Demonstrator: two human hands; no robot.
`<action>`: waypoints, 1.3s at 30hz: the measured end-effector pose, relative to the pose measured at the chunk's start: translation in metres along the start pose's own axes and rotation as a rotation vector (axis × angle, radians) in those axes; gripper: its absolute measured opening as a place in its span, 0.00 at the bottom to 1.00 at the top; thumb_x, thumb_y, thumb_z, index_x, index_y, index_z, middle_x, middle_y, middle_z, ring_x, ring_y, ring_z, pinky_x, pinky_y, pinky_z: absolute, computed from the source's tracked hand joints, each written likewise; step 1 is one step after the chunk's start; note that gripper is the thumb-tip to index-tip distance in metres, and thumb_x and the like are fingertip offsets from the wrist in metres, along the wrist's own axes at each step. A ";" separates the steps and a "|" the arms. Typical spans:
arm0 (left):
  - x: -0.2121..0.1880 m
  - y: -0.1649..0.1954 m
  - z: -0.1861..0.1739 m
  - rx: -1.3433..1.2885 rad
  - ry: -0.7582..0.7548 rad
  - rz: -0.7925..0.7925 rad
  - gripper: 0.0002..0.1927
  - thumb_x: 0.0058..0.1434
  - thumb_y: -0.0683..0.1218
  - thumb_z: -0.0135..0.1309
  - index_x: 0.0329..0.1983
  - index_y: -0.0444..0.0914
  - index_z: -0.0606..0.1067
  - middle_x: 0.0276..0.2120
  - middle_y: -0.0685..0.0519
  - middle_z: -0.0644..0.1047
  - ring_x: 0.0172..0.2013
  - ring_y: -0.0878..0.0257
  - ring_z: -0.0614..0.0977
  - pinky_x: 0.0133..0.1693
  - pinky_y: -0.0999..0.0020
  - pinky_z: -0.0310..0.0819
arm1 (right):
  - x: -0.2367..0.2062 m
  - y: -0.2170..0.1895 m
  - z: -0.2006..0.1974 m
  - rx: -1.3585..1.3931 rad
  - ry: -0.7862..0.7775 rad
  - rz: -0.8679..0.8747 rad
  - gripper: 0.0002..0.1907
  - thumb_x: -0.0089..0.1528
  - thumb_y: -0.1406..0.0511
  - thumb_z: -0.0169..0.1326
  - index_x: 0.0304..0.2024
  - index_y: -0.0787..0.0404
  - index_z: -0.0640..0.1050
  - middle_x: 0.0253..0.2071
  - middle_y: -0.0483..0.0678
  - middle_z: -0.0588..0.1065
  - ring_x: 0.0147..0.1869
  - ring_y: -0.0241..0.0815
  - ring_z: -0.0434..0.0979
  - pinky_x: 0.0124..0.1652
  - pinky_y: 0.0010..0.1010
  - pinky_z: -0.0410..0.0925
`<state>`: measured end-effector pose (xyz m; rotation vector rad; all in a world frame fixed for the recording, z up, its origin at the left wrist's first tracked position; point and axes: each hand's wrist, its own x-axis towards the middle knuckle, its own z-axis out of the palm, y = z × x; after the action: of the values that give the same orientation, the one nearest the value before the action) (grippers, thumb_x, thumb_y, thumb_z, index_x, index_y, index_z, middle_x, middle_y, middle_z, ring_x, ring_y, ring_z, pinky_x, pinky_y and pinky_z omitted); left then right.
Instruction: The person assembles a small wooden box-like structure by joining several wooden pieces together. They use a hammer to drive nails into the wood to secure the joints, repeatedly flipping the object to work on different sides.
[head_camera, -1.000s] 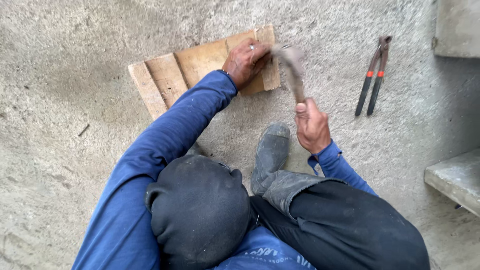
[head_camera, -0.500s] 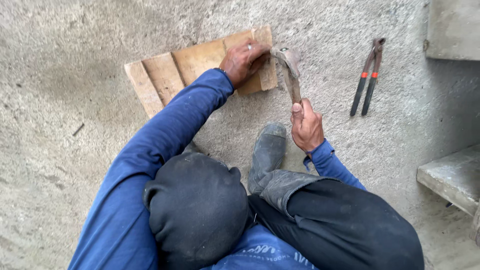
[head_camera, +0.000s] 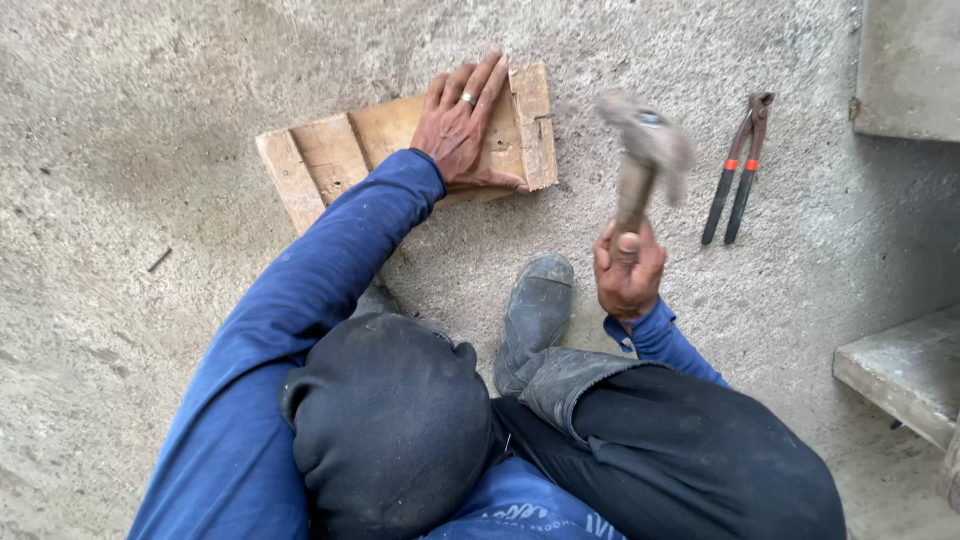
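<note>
Two hands are at work over a concrete floor (head_camera: 150, 130). The right hand (head_camera: 628, 272) is clenched around the lower end of a hammer's wooden handle, knuckles up, with the wrist bent back and the blue sleeve running down and to the right toward the body. The hammer (head_camera: 640, 160) rises from that fist with its long axis nearly straight away from the person, leaning slightly to the right; its head sits at the far end, well beyond the fingers, and is blurred, so its exact shape cannot be told.

The left hand (head_camera: 462, 125) lies flat and released, palm down, on a wooden board piece (head_camera: 400, 145), fingers stretched forward and slightly rightward, a ring on one of them. The left arm reaches out long from the shoulder, its blue sleeve crossing the board's near edge. The board extends to both sides of that hand, its long axis running left to right and tilted up toward the right, with a cross slat at each end.

Off to the right of the hammer hand, well apart from it, a pair of pincers (head_camera: 738, 165) with dark handles and red bands lies on the floor, jaws pointing away. Just left of the right fist, a grey boot (head_camera: 535, 315) rests on the ground.
</note>
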<state>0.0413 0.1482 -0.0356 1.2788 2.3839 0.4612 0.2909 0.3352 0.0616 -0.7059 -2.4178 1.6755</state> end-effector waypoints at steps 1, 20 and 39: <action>-0.001 -0.001 0.000 -0.011 0.011 0.004 0.86 0.33 0.93 0.53 0.80 0.33 0.40 0.78 0.42 0.44 0.74 0.39 0.53 0.72 0.38 0.46 | 0.000 0.000 0.001 0.118 0.044 0.007 0.30 0.74 0.43 0.37 0.46 0.65 0.68 0.22 0.46 0.65 0.20 0.35 0.62 0.20 0.30 0.57; 0.001 0.001 0.002 -0.028 0.131 0.016 0.84 0.33 0.93 0.56 0.77 0.34 0.44 0.72 0.38 0.56 0.70 0.38 0.58 0.70 0.38 0.43 | 0.005 -0.015 -0.012 0.288 -0.084 0.052 0.27 0.75 0.45 0.36 0.44 0.62 0.67 0.25 0.40 0.64 0.21 0.30 0.59 0.19 0.25 0.57; 0.000 0.003 0.002 -0.054 0.101 -0.008 0.84 0.32 0.90 0.60 0.78 0.35 0.45 0.71 0.38 0.56 0.70 0.38 0.56 0.71 0.37 0.41 | 0.023 -0.021 -0.029 -0.023 -0.023 -0.079 0.30 0.73 0.42 0.32 0.40 0.60 0.68 0.22 0.43 0.66 0.20 0.33 0.64 0.18 0.33 0.62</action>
<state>0.0443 0.1496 -0.0363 1.2493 2.4407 0.5960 0.2742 0.3640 0.0881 -0.5890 -2.4508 1.6374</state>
